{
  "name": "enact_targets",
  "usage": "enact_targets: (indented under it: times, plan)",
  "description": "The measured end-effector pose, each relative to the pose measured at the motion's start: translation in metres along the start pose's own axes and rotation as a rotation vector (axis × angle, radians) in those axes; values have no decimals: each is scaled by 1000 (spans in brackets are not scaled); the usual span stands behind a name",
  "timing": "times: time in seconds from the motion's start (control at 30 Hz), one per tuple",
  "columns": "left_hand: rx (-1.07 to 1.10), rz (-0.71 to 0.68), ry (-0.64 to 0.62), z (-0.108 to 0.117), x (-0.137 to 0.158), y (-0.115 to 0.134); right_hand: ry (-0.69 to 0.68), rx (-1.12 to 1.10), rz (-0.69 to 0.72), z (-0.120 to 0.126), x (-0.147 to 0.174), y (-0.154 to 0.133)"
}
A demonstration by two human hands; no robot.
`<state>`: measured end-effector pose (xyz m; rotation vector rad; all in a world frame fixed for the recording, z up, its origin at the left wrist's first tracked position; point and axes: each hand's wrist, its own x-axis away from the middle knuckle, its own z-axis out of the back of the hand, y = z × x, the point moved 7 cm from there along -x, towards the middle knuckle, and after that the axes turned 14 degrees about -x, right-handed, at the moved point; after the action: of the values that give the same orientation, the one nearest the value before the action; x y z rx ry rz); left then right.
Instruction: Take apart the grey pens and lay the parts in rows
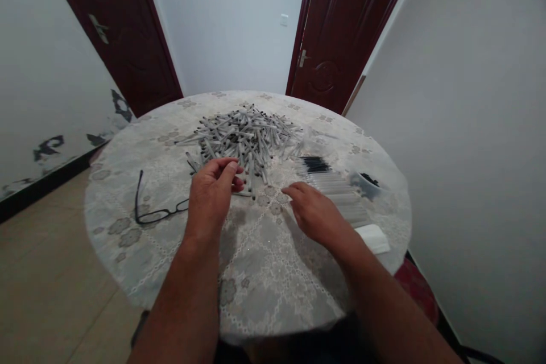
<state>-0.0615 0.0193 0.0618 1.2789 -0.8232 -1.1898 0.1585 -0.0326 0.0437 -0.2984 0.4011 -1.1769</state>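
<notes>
A large heap of thin, whitish pen-like sticks with dark ends lies toward the far side of the round table. My left hand hovers at the heap's near edge with thumb and fingertips pinched together. Whatever may be between them is too small to make out. Over the table's middle, my right hand has its fingers drawn together and pointing left, and anything in them is hidden. Beside it on the right lies a neat row of clear, thin tubes. Black, thin pieces lie at the row's far end.
Black-framed glasses rest on the left. Right of the tubes are a clear plastic container with small black pieces and a folded white sheet. A patterned cloth covers the table. Walls and two dark red doors stand beyond.
</notes>
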Motion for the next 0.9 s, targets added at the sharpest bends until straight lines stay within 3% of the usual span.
enact_targets:
  times: [0.2,0.4,0.73,0.9]
  plan:
    - [172,34,34,6,-1,-2,-16,81,-91,-42,-51,-10]
    - [186,31,-18,3,1,-5,49,130,-109,-63,-63,-1]
    - [166,47,-21,3,1,-5,91,-6,-92,-60,-49,3]
    - [111,60,-60,-2,3,-5,316,-168,-12,-36,-40,-3]
